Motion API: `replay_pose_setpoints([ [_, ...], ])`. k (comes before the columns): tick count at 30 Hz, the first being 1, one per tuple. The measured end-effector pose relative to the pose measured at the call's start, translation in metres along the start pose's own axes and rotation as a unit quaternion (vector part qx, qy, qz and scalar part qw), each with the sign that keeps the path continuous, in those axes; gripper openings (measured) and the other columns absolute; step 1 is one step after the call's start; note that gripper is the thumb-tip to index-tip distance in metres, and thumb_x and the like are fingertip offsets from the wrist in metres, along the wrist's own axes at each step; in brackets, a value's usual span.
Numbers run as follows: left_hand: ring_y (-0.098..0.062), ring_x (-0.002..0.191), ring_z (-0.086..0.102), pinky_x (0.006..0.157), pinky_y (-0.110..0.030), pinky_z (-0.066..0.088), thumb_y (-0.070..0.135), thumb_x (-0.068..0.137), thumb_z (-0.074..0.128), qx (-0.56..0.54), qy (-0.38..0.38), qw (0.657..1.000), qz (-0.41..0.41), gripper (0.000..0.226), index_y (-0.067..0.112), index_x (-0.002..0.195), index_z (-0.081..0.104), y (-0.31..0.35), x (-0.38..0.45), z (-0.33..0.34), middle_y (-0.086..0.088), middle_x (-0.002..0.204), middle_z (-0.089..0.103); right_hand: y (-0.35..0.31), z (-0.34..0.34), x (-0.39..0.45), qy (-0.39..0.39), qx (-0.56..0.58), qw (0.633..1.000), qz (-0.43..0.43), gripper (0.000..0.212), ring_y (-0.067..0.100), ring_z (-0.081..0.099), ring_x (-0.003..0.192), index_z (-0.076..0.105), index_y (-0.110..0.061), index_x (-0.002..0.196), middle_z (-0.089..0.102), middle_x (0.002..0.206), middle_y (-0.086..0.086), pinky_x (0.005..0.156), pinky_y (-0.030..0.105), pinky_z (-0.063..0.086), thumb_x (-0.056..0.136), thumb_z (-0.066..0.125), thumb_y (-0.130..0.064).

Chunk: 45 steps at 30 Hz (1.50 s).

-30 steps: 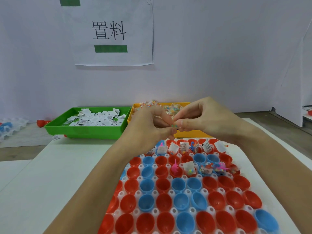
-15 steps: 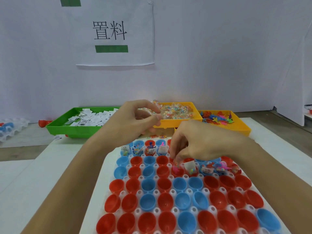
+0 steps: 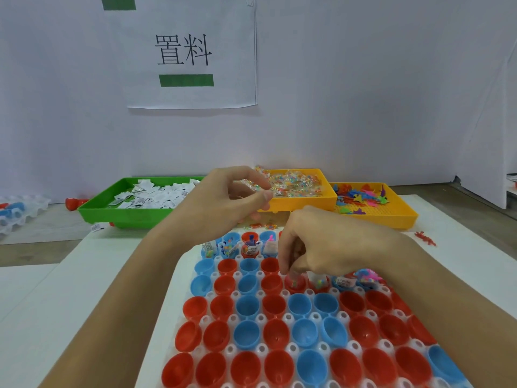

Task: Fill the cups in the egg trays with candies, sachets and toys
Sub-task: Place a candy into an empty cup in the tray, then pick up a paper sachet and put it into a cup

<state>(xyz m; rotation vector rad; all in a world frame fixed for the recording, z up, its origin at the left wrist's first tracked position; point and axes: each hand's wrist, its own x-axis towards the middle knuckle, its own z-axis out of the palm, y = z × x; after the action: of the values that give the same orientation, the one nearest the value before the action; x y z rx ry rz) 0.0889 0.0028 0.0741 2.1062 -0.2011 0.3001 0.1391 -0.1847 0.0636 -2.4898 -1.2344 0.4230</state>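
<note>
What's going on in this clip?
A person is filling plastic cups in an egg tray. The right hand lowers a wrapped candy into a red cup in the third row, while the left hand holds more wrapped candies above the tray. The far cups are filled; the near rows are empty. Behind sit a green tray of sachets, a candy tray and a toy tray.

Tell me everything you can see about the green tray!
The green tray is a shallow, bright green rectangle that looks like plastic, with low sloping walls. It sits flat on the table at the back left, beside the yellow tray of candies. Inside lies a loose heap of small white sachets with dark print. One sachet lies outside by its front edge. The left hand hovers in front of its right end and hides that corner.
</note>
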Motion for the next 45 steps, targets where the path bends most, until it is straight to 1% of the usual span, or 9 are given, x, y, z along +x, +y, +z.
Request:
replay_pose_setpoints([
  [8,-0.011,0.076,0.073,0.068,-0.022,0.059,0.033,0.091,0.066,0.013,0.006,1.000,0.000,0.015,0.025,0.103,0.067,-0.002,0.001,-0.001,0.004,0.086,0.077,0.000,0.002,0.000,-0.010,-0.016,1.000,0.002,0.018,-0.002,0.068,0.067,0.079,-0.021,0.087,0.074,0.077,-0.010,0.061,0.016,0.056,0.086,0.073,-0.004],
  [14,-0.009,0.075,0.073,0.061,-0.013,0.052,0.029,0.093,0.065,0.027,0.009,1.000,-0.007,0.011,0.026,0.103,0.067,-0.006,0.001,-0.002,0.004,0.085,0.077,0.002,0.000,-0.001,-0.014,-0.025,1.000,-0.001,0.014,-0.001,0.069,0.069,0.082,-0.019,0.085,0.076,0.078,-0.011,0.065,0.019,0.060,0.084,0.076,-0.006],
  [21,-0.014,0.081,0.071,0.078,-0.034,0.060,0.035,0.093,0.063,0.079,0.032,0.996,-0.017,0.008,0.033,0.100,0.066,-0.013,0.002,-0.003,0.010,0.085,0.076,0.001,0.000,-0.002,-0.012,-0.044,0.999,-0.003,0.029,0.005,0.068,0.066,0.082,-0.021,0.092,0.076,0.085,-0.011,0.053,0.023,0.058,0.088,0.064,0.001],
  [24,-0.017,0.082,0.069,0.078,-0.038,0.058,0.034,0.093,0.064,0.084,0.047,0.995,-0.026,0.007,0.032,0.097,0.068,-0.015,0.002,-0.005,0.006,0.086,0.076,0.002,-0.003,-0.003,-0.009,-0.040,0.999,-0.017,0.031,0.005,0.064,0.061,0.081,-0.023,0.096,0.069,0.066,-0.019,0.054,0.025,0.056,0.088,0.063,0.001],
  [27,-0.011,0.080,0.068,0.073,-0.031,0.056,0.029,0.093,0.065,0.100,0.098,0.989,-0.049,0.006,0.029,0.093,0.071,-0.022,0.003,-0.012,0.006,0.087,0.074,0.003,-0.008,-0.006,-0.005,-0.021,0.999,-0.029,0.034,0.007,0.067,0.071,0.080,-0.027,0.097,0.071,0.072,-0.009,0.064,0.033,0.059,0.085,0.067,0.003],
  [33,-0.009,0.078,0.062,0.064,-0.025,0.046,0.015,0.091,0.064,0.085,0.304,0.937,-0.150,0.012,0.024,0.088,0.072,-0.050,0.002,-0.044,0.004,0.088,0.070,0.012,-0.029,-0.014,0.066,0.016,0.997,-0.041,0.030,-0.002,0.066,0.077,0.078,-0.038,0.094,0.071,0.079,-0.015,0.067,0.012,0.050,0.088,0.070,-0.010],
  [36,-0.010,0.075,0.062,0.063,-0.024,0.044,0.013,0.088,0.066,0.113,0.368,0.907,-0.172,0.012,0.023,0.086,0.071,-0.061,0.005,-0.056,0.002,0.085,0.070,0.021,-0.041,-0.019,0.115,0.028,0.992,-0.044,0.022,0.001,0.065,0.081,0.078,-0.040,0.093,0.071,0.083,-0.013,0.072,0.016,0.051,0.090,0.071,-0.020],
  [40,-0.010,0.066,0.059,0.054,-0.022,0.043,0.011,0.091,0.066,0.209,0.289,0.915,-0.191,0.012,0.011,0.099,0.075,-0.076,0.029,-0.060,-0.007,0.089,0.069,0.029,-0.050,-0.024,0.152,0.024,0.987,-0.046,0.019,0.009,0.065,0.083,0.078,-0.041,0.090,0.072,0.085,-0.009,0.077,0.027,0.052,0.092,0.069,-0.025],
  [45,-0.028,0.075,0.056,0.068,-0.031,0.043,0.013,0.094,0.063,0.336,0.175,0.900,-0.216,0.015,0.001,0.093,0.071,-0.094,0.073,-0.056,-0.019,0.089,0.065,0.032,-0.056,-0.029,0.170,0.035,0.984,-0.041,0.019,0.004,0.066,0.090,0.078,-0.041,0.093,0.073,0.091,-0.014,0.083,0.025,0.055,0.094,0.066,-0.027],
])
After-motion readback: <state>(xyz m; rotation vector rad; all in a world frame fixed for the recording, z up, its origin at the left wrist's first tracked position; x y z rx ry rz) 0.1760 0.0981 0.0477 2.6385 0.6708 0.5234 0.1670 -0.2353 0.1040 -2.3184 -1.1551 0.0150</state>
